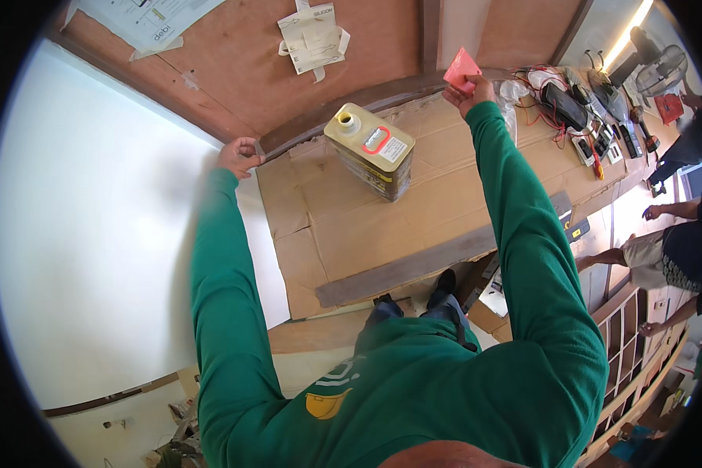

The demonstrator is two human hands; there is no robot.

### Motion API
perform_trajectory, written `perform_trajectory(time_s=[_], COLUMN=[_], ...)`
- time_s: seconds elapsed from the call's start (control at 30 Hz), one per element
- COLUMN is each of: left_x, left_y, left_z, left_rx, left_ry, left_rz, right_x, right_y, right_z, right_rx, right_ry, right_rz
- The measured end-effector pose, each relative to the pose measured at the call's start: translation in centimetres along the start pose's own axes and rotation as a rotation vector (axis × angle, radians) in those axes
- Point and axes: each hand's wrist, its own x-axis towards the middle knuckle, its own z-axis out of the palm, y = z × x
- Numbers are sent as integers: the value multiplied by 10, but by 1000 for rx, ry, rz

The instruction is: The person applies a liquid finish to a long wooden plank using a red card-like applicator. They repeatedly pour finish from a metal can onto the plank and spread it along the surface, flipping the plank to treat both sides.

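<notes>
My left hand (238, 160) is at the left end of the cardboard-covered surface, beside the white wall (109, 226), with its fingers closed on a small thin grey piece (259, 150), hard to make out. My right hand (466, 92) grips a flat pink-red piece (462, 66) at the back, near the dark strip (351, 113) along the plywood panel. Between my arms, an upright rectangular metal can (370, 164) with an open spout stands on the cardboard (366, 234).
Cables (542, 101), tools (600, 136) and a fan (659, 74) crowd the right end. Papers (308, 39) are taped to the plywood (382, 70). Other people (671, 249) are at the right. A wooden lattice frame (624, 351) lies lower right; a cardboard box (483, 304) sits below the surface.
</notes>
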Motion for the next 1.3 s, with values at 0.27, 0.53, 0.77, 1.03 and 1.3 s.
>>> perform_trajectory(time_s=[0.27, 0.53, 0.77, 1.03, 1.3], left_x=[41, 138, 110, -134, -203], left_y=[-91, -278, -267, -36, 35], left_z=[35, 7, 88, 235, 380], left_rx=[23, -449, 357, -35, 465], left_ry=[-22, 81, 395, 637, -84], left_rz=[-50, -240, -33, 276, 574], right_x=[-63, -184, -286, -338, -300], right_y=[22, -10, -119, -157, -137], right_z=[-64, -142, -245, -342, -342], right_rx=[53, -38, -221, -1058, -1775], right_ry=[-13, -137, 86, 628, 474], right_rz=[84, 41, -400, -459, -271])
